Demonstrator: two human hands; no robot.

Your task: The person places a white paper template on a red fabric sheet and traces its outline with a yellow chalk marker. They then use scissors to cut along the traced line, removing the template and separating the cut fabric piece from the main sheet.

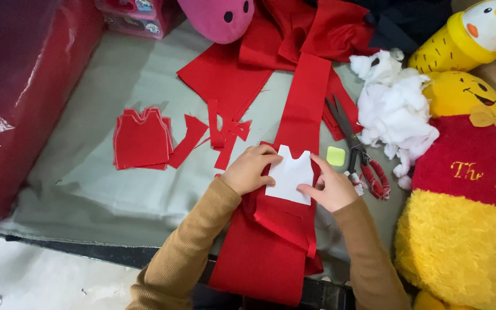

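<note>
A white paper pattern [290,175] shaped like a small vest lies on a long strip of red felt [302,103] that runs down the grey work surface [99,183]. My left hand [249,169] presses the pattern's left edge. My right hand [331,186] holds down its right side, fingers spread over the paper. Both sleeves are tan. Beside my right hand sit a small yellow-green chalk piece [335,155] and scissors with red handles [363,158].
A stack of cut red vest pieces [142,139] and red scraps [225,135] lie to the left. White stuffing [394,112] and a yellow-and-red plush bear [466,189] crowd the right. A pink plush [219,17] sits at top, a red wrapped bundle [18,86] on the left.
</note>
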